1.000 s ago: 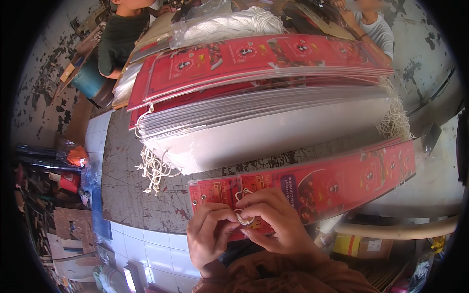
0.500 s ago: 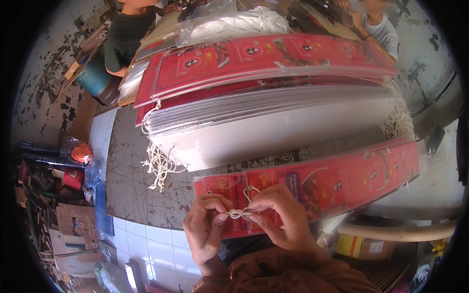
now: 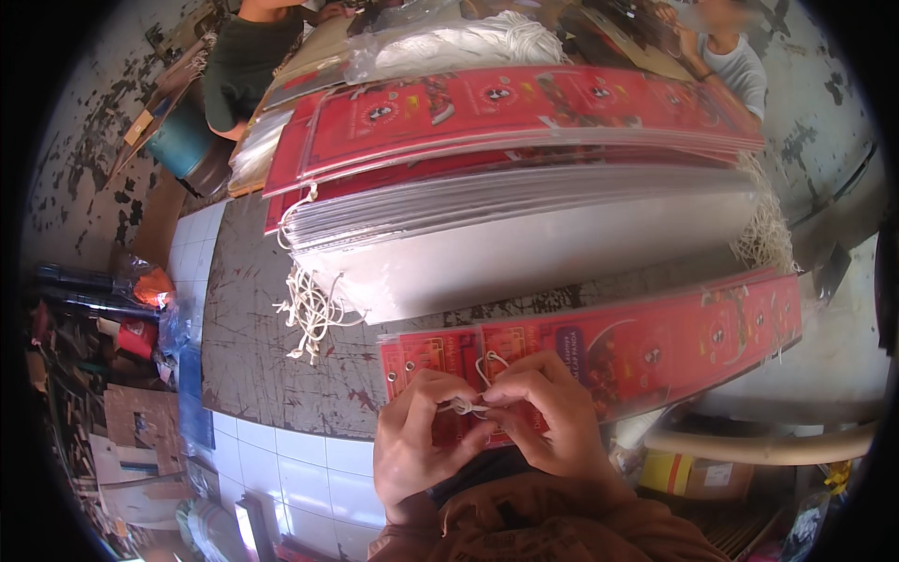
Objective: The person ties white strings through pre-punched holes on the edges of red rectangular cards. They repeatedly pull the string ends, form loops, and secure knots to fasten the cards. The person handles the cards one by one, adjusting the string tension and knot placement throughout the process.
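Note:
A long red printed banner strip (image 3: pixel 655 342) in clear plastic lies across the near edge of the worn table (image 3: pixel 253 328). My left hand (image 3: pixel 417 445) and my right hand (image 3: pixel 552 421) meet over its left end. Both pinch a short white string (image 3: pixel 465 406) between thumb and fingers, and the string loops up through an eyelet near the strip's left end. Behind it sits a tall stack of similar banners (image 3: pixel 524 187), red on top and white along the side, with a bunch of white strings (image 3: pixel 309 314) hanging off its left end.
A bundle of white cord in plastic (image 3: pixel 468 42) lies at the far side. A person in a dark green top (image 3: pixel 248 56) sits at the back left, another in a white shirt (image 3: pixel 735 56) at the back right. Clutter and boxes (image 3: pixel 112 328) fill the floor on the left.
My hands have drawn closer together over the string and shifted slightly right along the strip's end. The view has tilted a little.

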`<state>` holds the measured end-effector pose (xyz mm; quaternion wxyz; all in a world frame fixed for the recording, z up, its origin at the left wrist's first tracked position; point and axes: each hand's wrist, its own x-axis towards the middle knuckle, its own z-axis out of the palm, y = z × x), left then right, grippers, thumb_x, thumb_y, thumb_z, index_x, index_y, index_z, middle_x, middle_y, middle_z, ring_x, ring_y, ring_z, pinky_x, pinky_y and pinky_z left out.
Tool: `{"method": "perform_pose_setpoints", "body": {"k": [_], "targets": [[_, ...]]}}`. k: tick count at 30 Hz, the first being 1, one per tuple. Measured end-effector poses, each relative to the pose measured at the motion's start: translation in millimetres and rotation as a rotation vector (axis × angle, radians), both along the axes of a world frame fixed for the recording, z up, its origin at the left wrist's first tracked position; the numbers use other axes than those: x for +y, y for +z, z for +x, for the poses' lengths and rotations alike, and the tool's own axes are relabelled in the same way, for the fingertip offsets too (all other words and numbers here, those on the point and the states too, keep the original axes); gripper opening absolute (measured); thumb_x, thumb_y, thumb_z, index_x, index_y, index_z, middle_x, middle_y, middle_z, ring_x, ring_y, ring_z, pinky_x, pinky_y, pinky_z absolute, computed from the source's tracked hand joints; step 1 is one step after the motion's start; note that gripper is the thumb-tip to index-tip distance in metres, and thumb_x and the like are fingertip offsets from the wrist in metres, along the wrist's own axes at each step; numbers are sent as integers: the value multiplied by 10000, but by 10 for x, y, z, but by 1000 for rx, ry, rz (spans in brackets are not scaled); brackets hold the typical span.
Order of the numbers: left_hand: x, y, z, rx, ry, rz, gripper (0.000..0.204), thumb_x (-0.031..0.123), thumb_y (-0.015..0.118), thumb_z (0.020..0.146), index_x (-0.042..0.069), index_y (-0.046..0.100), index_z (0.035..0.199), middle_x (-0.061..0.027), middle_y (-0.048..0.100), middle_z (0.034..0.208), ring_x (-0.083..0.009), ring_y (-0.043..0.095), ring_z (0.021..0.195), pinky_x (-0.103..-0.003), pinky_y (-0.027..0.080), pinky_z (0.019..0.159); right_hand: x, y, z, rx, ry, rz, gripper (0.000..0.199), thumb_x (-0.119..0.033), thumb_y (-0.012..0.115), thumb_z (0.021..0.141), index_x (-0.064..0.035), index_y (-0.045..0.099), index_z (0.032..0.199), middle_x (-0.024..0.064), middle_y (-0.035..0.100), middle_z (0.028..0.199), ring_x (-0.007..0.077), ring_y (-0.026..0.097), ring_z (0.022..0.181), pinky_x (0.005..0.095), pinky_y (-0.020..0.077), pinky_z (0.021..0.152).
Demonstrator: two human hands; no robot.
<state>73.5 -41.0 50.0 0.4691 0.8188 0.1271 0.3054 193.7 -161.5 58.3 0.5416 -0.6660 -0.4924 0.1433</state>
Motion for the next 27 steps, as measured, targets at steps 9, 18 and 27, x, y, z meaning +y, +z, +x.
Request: {"method": "perform_pose_setpoints", "body": {"k": [9,18,27], "targets": [[-43,61,-57,-4,69,-121,154,-74,647,614,8,560,711,-34,559,666,-67,505,530,-208,392,443,2,-51,-88,152,-124,72,177,35,693,737,-43,642,888,87,608,798,199,587,751,304,492,617],[102,-246,-142,-608,-8,-465,79,23,562,707,22,484,720,-16,479,615,-72,420,525,-207,305,463,-19,-54,-41,130,-62,251,154,53,652,786,-20,634,921,111,618,795,165,576,723,275,463,616],[44,-224,-67,-693,303,-521,232,141,642,822,74,419,821,-6,454,692,-56,389,578,-206,305,495,-657,-194,14,-216,-574,525,454,-403,600,849,-27,477,1073,145,624,935,225,543,831,362,435,777]]}}
